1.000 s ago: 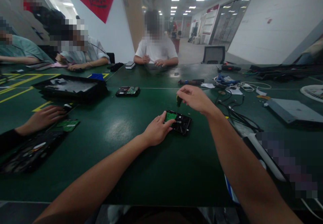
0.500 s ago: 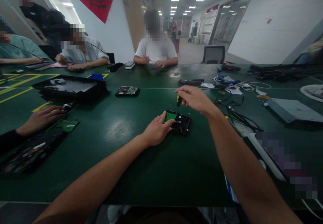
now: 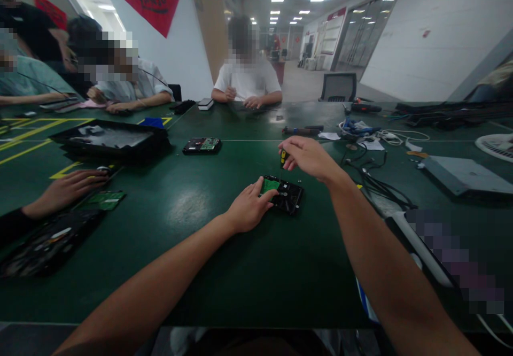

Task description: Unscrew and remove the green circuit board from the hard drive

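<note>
green table (image 3: 224, 270) in a long, lit workshop room.

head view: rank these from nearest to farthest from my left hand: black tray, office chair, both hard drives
1. hard drive, just right of the left hand, fingertips resting on it
2. second hard drive, ahead and to the left
3. black tray, farther left on the table
4. office chair, beyond the table's far end

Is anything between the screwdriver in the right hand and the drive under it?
Nothing visible. The right hand holds the screwdriver over the drive; the left hand rests on the drive's left end, aside from the tool.
</note>
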`<move>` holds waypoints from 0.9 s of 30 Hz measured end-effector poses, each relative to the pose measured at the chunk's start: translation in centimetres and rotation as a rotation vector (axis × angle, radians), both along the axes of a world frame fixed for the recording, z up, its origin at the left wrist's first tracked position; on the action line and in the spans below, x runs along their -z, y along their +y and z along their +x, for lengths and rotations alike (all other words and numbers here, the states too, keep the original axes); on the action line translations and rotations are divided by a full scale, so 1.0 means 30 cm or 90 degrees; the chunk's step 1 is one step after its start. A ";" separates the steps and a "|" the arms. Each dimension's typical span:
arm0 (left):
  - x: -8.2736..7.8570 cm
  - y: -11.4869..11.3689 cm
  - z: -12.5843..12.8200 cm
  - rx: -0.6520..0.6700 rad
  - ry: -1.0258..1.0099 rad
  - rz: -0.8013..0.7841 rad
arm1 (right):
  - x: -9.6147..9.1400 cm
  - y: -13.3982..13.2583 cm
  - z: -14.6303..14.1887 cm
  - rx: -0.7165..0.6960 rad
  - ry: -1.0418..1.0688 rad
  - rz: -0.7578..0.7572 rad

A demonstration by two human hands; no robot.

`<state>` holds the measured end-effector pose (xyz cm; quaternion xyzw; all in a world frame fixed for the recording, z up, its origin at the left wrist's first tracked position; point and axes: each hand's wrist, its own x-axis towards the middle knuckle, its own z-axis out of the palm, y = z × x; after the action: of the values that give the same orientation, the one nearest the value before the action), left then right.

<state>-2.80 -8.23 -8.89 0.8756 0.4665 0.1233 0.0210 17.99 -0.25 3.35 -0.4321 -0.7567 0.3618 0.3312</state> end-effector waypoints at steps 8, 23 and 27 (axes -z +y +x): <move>-0.001 -0.001 0.000 -0.001 0.000 0.003 | -0.005 0.002 0.014 0.071 -0.063 0.082; 0.003 -0.001 -0.001 -0.003 0.006 0.002 | 0.005 0.010 0.009 0.019 -0.020 0.061; 0.003 -0.001 -0.001 -0.006 0.006 0.004 | -0.004 -0.001 0.011 0.072 -0.038 0.072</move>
<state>-2.83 -8.27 -8.98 0.8741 0.4704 0.1206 0.0152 18.33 -0.28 3.45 -0.4650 -0.7601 0.2861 0.3522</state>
